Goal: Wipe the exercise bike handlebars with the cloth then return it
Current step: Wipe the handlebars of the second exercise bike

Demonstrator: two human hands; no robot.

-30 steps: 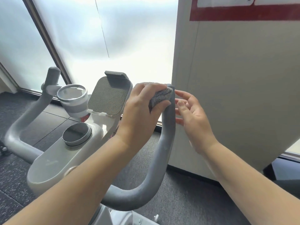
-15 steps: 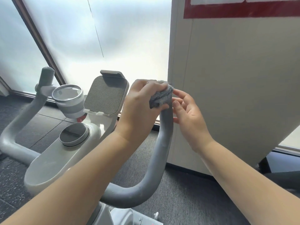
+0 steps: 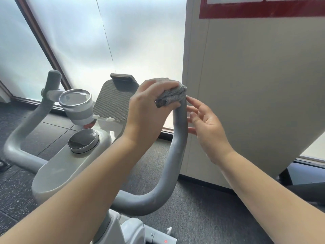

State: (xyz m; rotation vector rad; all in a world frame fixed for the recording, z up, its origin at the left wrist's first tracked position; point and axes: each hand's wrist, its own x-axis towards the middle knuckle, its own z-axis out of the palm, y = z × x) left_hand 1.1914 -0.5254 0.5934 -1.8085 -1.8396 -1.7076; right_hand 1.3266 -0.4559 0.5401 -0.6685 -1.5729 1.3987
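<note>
Two hands up at the right bar (image 3: 177, 147), the biggest thing in play: a thick grey tube, rigid, curving up from the stem to a tip just beside the partition (image 3: 255, 103). It won't flex, so I can lean on it; the coating looks matte, probably grippy rather than slick. Left bar (image 3: 21, 131) sits well apart, past the console (image 3: 58, 166), cup (image 3: 77, 106) and tablet rest (image 3: 112, 101); judging from here it's not being wiped now. My left hand (image 3: 149, 110) is clenched around the cloth (image 3: 171, 96), fingers over the top, thumb under, pressing it onto the tip of the right bar. My right hand (image 3: 207, 124) is loose, fingers spread, holding nothing, fingertips (image 3: 190, 101) just beside the tube and the cloth's edge, maybe touching, can't tell. Cloth is small, grey, nubby, bunched into folds: soft, light, floppy, would slip off if I let go. Best hold is a wrap right round the tube with the palm, so the bunch stays put on the slide down. No breakage risk; only snag is knuckles scraping the partition.
</note>
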